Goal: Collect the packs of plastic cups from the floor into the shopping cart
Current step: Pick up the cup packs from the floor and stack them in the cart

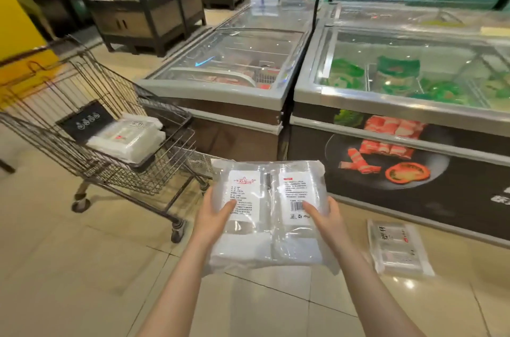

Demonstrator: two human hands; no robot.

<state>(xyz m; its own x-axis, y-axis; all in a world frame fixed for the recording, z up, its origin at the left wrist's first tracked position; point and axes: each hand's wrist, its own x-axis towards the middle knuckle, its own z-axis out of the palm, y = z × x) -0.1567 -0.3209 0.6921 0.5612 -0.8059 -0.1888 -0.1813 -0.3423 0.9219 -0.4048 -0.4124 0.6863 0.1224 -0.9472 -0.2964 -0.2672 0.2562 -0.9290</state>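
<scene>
I hold a clear pack of plastic cups [269, 198] with white printed labels in the air in front of me. My left hand [214, 216] grips its left side, thumb on top, and my right hand [323, 219] grips its right side the same way. The wire shopping cart [165, 154] stands to the left, just beyond the pack. Inside it lie packs of cups [129, 138] stacked near its far end. Another pack of cups [397, 249] lies flat on the floor at the right, beside the freezer base.
Two glass-topped chest freezers [234, 93] [400, 110] stand straight ahead and to the right. Dark wooden display stands [146, 19] line the aisle behind the cart. A yellow wall [16, 33] is at the far left. Beige tiled floor [82, 267] spreads below.
</scene>
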